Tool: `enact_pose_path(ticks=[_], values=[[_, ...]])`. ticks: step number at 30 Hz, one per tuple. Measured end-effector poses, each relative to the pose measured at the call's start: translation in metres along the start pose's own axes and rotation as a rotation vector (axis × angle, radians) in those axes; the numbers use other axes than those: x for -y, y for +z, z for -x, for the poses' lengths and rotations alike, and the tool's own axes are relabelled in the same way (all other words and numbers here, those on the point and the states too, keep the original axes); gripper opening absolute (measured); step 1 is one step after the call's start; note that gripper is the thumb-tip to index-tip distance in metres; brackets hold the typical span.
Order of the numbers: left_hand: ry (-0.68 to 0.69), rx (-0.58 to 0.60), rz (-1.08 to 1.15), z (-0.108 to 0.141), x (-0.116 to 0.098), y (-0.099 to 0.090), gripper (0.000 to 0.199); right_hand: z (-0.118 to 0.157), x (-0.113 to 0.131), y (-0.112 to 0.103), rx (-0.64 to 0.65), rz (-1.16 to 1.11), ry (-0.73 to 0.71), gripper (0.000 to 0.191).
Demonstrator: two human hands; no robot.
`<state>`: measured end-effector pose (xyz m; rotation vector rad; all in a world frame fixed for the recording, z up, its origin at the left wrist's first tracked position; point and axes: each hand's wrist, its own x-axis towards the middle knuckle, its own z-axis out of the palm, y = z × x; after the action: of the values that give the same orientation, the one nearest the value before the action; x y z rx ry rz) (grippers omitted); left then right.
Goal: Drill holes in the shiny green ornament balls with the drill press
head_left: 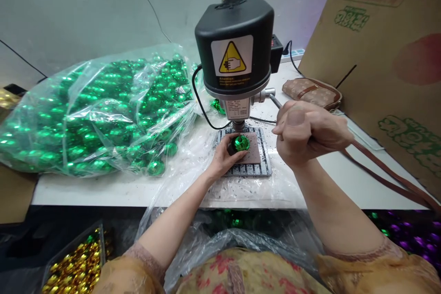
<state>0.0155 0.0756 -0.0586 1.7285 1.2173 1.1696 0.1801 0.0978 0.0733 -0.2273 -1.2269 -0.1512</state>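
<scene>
Under the head of a black bench drill press (234, 50), my left hand (225, 158) grips a shiny green faceted ball (241, 143) between thumb and fingers. A small dark opening shows on the ball's top. Beneath it lies a pinkish-brown pad (254, 152) on the slotted metal base (264, 165). My right hand (306, 131) is closed around the end of the press's metal lever (274, 98), up and to the right of the ball. The lever's far end is hidden inside the fist.
A clear plastic bag (99, 110) of green balls fills the table's left. At the right are a brown patterned purse (312, 92) and a large cardboard box (375, 46). Gold balls (76, 262) sit in a bin below left; purple balls (413, 234) lie below right. Dark shavings dot the table.
</scene>
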Motion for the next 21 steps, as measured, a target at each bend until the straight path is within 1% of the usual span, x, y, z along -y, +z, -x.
enact_pose_path(ticks=[6, 10, 12, 14, 16, 17, 18, 20, 21], values=[[-0.001, -0.002, -0.010, 0.000, 0.001, 0.000, 0.057, 0.007, -0.005, -0.003, -0.007, -0.024, -0.039, 0.043], [0.011, 0.004, -0.019, 0.000, 0.003, -0.001, 0.057, 0.015, -0.004, -0.011, 0.093, -0.073, -0.048, 0.039], [0.011, 0.008, -0.029, 0.000, 0.004, -0.001, 0.056, 0.011, 0.000, -0.011, 0.120, -0.104, -0.044, 0.040], [0.011, 0.007, -0.040, -0.001, 0.004, 0.000, 0.055, -0.001, 0.006, -0.006, 0.100, -0.099, 0.022, 0.043], [0.008, -0.027, -0.074, -0.002, 0.002, 0.002, 0.053, -0.020, 0.010, 0.003, 0.064, -0.016, 0.187, 0.042], [0.005, -0.059, -0.105, -0.001, 0.000, 0.003, 0.052, -0.030, 0.012, 0.008, 0.043, -0.002, 0.275, 0.040], [0.001, -0.104, -0.144, 0.001, -0.004, 0.003, 0.049, -0.039, 0.012, 0.012, 0.043, -0.007, 0.323, 0.039], [-0.004, -0.206, -0.233, 0.012, -0.014, 0.001, 0.044, -0.054, 0.010, 0.020, 0.061, -0.029, 0.374, 0.040], [0.003, -0.236, -0.277, 0.021, -0.020, -0.003, 0.042, -0.058, 0.008, 0.022, 0.057, -0.036, 0.381, 0.041]])
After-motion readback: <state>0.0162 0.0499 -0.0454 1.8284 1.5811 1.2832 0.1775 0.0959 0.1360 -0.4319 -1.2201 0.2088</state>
